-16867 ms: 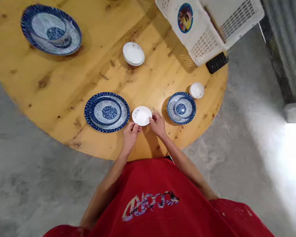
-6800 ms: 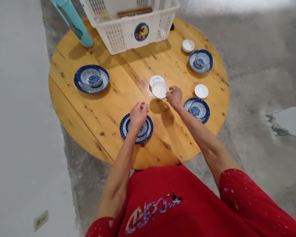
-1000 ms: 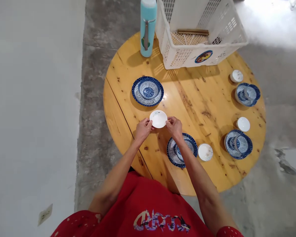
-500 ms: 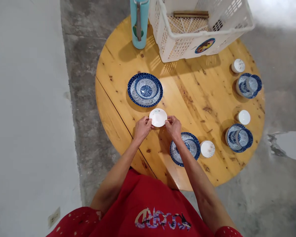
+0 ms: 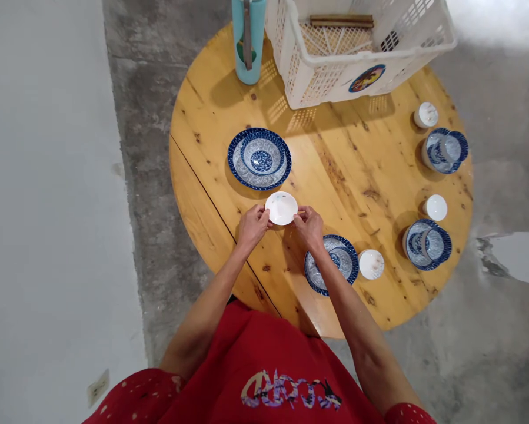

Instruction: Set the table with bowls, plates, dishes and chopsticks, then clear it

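Between my two hands is a small white bowl [image 5: 282, 208], gripped at opposite sides of its rim. My left hand [image 5: 255, 225] pinches its left side, and my right hand [image 5: 308, 227] pinches its right. Just beyond the bowl, a blue-and-white plate [image 5: 235, 168] carries a patterned bowl [image 5: 262, 160]. Under my right forearm lies another blue-rimmed plate [image 5: 319, 284] with a patterned bowl [image 5: 346, 262] on it, partly hidden by the arm. Beside that plate stands a white cup [image 5: 371, 264].
The round wooden table [image 5: 335, 171] bears a white plastic crate [image 5: 317, 82] with wooden sticks [image 5: 341, 22] inside, and a teal bottle [image 5: 248, 53]. Along the right edge stand two stacks of blue-and-white dishes [image 5: 427, 244] and two white cups [image 5: 435, 207].
The white bowl and both hands have hardly moved; the bowl seems tipped slightly differently. The whole view has shifted a little.
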The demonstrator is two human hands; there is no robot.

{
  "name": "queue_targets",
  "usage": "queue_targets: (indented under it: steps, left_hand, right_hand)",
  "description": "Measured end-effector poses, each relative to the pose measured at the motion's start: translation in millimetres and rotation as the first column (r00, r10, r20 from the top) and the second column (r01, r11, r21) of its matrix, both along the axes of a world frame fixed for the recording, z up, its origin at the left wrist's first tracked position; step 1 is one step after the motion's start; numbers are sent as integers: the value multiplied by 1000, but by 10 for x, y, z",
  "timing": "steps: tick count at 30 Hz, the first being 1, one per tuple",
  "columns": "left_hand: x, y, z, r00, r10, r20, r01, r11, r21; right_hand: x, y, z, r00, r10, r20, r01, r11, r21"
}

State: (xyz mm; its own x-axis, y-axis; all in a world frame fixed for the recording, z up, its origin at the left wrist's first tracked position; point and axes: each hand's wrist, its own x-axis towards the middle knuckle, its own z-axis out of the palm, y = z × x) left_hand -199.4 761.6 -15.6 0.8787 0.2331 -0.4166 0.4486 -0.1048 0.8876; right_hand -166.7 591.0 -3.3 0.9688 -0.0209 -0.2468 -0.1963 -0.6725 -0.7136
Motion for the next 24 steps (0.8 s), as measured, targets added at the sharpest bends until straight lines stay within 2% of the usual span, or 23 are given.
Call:
queue_targets:
  steps: [10, 24]
  left_hand:
    - [-12, -9, -19, 1000, 6, 11, -6, 1000, 4]
    - [-14, -7, -44, 1000, 14, 14, -13, 1000, -23]
  right_hand:
    - [-8, -12, -10, 1000, -6, -9, 6, 999, 53]
    - [-10, -16, -26, 1000, 11, -20, -10, 999, 36]
